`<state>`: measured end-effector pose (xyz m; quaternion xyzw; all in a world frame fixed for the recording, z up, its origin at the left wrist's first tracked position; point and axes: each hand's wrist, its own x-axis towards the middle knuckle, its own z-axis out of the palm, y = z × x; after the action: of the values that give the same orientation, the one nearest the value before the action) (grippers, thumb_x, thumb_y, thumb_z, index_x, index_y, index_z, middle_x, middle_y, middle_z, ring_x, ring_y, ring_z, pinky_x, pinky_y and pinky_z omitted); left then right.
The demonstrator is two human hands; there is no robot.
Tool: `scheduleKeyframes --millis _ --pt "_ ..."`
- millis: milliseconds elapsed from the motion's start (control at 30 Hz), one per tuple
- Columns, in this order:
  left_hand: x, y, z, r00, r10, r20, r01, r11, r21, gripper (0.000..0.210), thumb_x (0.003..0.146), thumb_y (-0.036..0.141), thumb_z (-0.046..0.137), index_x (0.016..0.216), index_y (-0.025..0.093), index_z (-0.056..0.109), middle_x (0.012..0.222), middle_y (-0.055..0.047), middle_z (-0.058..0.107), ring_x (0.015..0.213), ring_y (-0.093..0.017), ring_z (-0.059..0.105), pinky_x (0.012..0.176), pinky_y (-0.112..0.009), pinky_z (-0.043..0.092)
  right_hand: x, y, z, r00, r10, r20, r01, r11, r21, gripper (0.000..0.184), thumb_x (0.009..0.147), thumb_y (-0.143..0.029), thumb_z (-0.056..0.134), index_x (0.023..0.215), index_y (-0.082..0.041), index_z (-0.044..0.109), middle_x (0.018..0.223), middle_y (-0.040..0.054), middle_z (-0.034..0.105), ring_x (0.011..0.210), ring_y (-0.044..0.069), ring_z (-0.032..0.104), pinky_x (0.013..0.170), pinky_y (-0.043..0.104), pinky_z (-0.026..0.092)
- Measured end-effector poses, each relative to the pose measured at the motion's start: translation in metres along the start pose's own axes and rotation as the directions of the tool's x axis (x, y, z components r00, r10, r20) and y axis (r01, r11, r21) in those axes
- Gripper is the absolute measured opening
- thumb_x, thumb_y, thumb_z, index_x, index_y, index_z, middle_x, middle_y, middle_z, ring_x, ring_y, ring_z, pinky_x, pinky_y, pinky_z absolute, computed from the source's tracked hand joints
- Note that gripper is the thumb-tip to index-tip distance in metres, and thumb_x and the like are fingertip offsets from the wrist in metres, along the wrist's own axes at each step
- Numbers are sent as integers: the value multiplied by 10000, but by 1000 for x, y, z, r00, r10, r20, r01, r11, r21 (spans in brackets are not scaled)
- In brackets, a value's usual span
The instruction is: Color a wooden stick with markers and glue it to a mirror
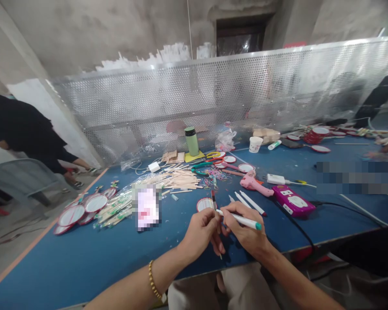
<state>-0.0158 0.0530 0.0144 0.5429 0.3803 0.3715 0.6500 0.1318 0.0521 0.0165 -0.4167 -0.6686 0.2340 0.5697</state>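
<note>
My right hand (244, 226) is closed in a writing grip around a white marker pen (242, 220) with a green end. Its tip points left, towards my left fingers. My left hand (203, 232) is pinched on a thin stick (220, 256), whose lower end pokes out below the fingers; the grip hides its middle. A dark reddish strip (214, 199) rises just above the fingers, and I cannot tell whether it belongs to the stick. Right behind my left hand lies a round white disc (204, 204) with a red rim. More white markers (252, 203) lie beyond my right hand.
On the blue table (116, 254) are bundled wooden sticks (181, 177), red-rimmed discs (71, 215), a blurred-out panel (148, 209), a pink glue gun (254, 183), a purple box (292, 201) with cables, a green bottle (191, 142) and a paper cup (255, 144). A perforated metal screen (155, 99) stands behind.
</note>
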Motion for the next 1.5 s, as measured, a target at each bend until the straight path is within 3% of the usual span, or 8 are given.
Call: scheduleKeyframes --millis 933,1500 --pt "-4 2 2 999 15 -41 -16 1000 -17 500 732 655 695 772 196 501 595 27 650 356 -126 613 315 -191 465 -2 -2 1 999 -35 -28 35 999 20 202 871 -286 577 681 -241 629 472 -45 618 358 115 569 388 221 444" --pt "-2 -2 2 998 32 -49 -30 999 25 499 755 658 659 747 189 487 542 30 620 334 -121 597 301 -184 457 -2 3 2 997 -71 12 71 997 -7 207 877 -248 550 688 -221 631 485 -45 628 366 100 593 414 187 470"
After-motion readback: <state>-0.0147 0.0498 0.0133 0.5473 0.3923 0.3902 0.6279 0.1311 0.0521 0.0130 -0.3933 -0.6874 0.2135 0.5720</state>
